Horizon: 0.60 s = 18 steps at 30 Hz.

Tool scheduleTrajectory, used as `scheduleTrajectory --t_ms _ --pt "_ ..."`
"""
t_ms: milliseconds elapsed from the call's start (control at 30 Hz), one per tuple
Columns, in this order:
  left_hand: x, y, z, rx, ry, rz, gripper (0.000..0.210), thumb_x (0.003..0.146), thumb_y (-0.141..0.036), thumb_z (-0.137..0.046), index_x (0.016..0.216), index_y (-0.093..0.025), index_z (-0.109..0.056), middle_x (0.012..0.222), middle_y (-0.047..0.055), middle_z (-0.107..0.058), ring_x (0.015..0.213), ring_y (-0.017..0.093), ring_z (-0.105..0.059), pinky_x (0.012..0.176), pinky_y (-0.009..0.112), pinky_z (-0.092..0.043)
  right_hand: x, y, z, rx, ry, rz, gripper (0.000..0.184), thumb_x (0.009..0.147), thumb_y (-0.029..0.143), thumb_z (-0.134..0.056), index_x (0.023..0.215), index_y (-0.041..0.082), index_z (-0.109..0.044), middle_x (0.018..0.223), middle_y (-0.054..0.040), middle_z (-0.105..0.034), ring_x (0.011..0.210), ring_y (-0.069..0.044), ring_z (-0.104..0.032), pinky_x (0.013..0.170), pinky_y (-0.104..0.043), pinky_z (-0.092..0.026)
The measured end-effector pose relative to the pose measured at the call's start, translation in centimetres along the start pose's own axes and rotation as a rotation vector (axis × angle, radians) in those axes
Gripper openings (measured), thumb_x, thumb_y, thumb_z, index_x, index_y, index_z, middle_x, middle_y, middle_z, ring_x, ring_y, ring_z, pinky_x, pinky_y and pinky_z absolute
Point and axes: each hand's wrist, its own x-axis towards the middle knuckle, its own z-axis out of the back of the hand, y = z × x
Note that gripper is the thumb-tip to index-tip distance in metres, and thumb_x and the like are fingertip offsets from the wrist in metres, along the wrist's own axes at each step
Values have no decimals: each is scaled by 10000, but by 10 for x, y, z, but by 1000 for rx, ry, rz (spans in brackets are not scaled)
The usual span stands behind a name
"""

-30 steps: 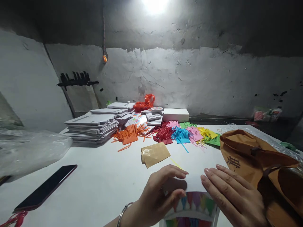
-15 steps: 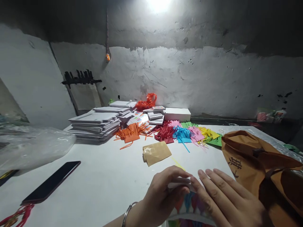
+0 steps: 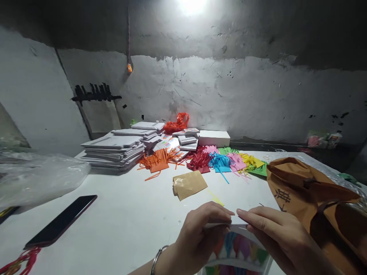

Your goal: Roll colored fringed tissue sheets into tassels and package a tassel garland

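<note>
White-topped packet (image 3: 237,248) | left hand (image 3: 197,233): arched, grip clamped on its top | right hand (image 3: 282,233): slanted, grip likewise

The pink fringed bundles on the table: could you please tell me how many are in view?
2: the back pink bundle lies behind the blue bundle, and the front pink bundle just to the blue one's right. More may be hidden underneath others.

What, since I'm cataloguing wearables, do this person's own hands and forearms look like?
The left hand and right hand are both ungloved, and no rings show. A slim, shiny silver-coloured bangle circles the left wrist. No sleeve shows on the visible part of the left forearm; the right wrist is not clearly shown.
</note>
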Motion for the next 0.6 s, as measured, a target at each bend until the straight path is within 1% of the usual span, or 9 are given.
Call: scheduleTrajectory --t_ms 33,100,167,233,333,433,467,533,600 --pt "0 0 0 -3 -1 2 241 978 -95 -567 1146 -243 -657 1040 70 -730 939 170 -709 805 236 -580 -2 -3 0 -9 5 7 382 1045 177 -457 1415 226 -536 985 -63 -749 813 -135 -731 676 -212 -593" --pt "-2 1 1 -10 -3 18 246 976 -92 -570 1141 -250 -659 1053 66 -730 947 167 -713 810 229 -583 -8 -11 4 -47 54 29 373 1044 207 -473 1409 232 -540 1140 -89 -745 964 -163 -741 782 -240 -609" --pt "-3 2 1 -19 -3 34 244 966 -84 -587 1127 -251 -666 1065 65 -732 972 168 -716 826 222 -583 -16 -20 10 -64 127 33 387 1046 233 -482 1430 264 -515 1268 -75 -713 1102 -169 -715 888 -238 -592" --pt "-3 3 1 -36 2 52 241 964 -77 -591 1113 -248 -671 1073 66 -733 995 167 -716 834 212 -584 -22 -27 15 -51 162 18 416 1055 212 -454 1464 287 -464 1289 -49 -707 1132 -147 -703 895 -201 -578" --pt "-1 4 0 -38 -3 53 236 972 -71 -575 1101 -246 -666 1072 65 -728 999 160 -714 846 210 -580 -22 -26 19 -112 137 27 405 1060 179 -425 1455 263 -459 1244 -50 -729 1080 -146 -721 854 -212 -585" --pt "1 0 0 -5 24 37 233 982 -71 -542 1099 -248 -639 1084 65 -712 997 164 -702 851 229 -566 -8 -13 18 -244 101 111 313 1059 242 -452 1353 209 -552 1209 -82 -741 1023 -207 -727 875 -337 -591" --pt "1 -2 -1 -4 52 43 240 984 -74 -530 1115 -252 -621 1089 65 -703 991 168 -697 845 241 -564 -1 -7 16 -270 106 131 306 1060 247 -444 1334 193 -568 1175 -88 -749 972 -217 -733 840 -358 -597" --pt "0 -6 -2 1 108 86 319 965 -83 -545 1223 -270 -550 1083 59 -684 928 170 -689 811 263 -562 11 2 13 -268 132 132 336 1067 226 -390 1346 169 -569 1051 -82 -768 807 -200 -733 687 -330 -597" --pt "-2 -8 -5 11 89 161 483 941 -126 -586 1363 -294 -425 1151 70 -654 882 169 -666 779 276 -555 20 6 10 -227 172 87 380 1073 205 -337 1379 171 -557 909 -48 -761 653 -166 -700 547 -279 -545"
